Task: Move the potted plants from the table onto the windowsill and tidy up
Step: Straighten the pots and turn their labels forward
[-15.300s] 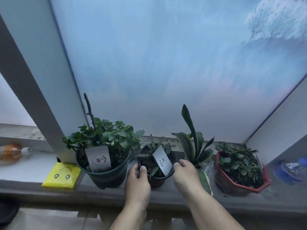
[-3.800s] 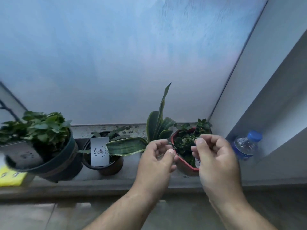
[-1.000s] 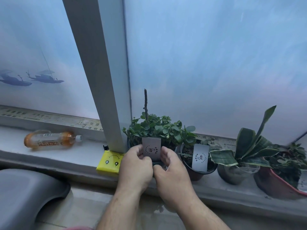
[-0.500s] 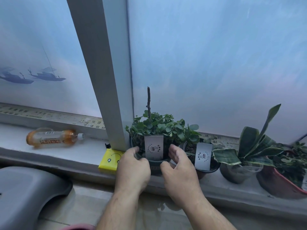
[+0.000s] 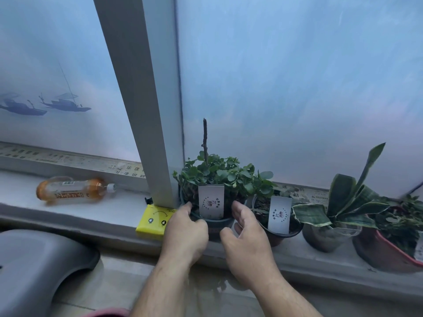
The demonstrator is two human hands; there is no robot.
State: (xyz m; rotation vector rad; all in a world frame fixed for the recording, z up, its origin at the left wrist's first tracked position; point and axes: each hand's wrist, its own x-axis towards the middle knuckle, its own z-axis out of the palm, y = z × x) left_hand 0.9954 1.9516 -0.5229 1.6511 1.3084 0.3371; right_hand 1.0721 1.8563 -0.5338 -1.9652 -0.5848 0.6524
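Observation:
Four potted plants stand in a row on the windowsill point(image 5: 87, 212). The leftmost is a leafy green plant with a bare stem in a dark green pot point(image 5: 218, 222) carrying a white tag point(image 5: 211, 201). My left hand point(image 5: 185, 229) curls round the pot's left side, index finger up at the rim. My right hand point(image 5: 246, 234) hovers at the pot's right side with relaxed, spread fingers. To the right stand a small black pot point(image 5: 285, 235) with a tag, a snake plant point(image 5: 343, 202) and a red pot point(image 5: 384, 255).
A yellow packet point(image 5: 153, 221) lies against the window post point(image 5: 146, 110), touching the green pot's left. An orange drink bottle point(image 5: 73, 191) lies on its side on the sill farther left. A grey curved seat point(image 5: 34, 266) sits below at the lower left.
Both hands gripped the green pot's front a second ago. My right hand has since opened and drawn slightly back; my left hand has slid round to the pot's left side.

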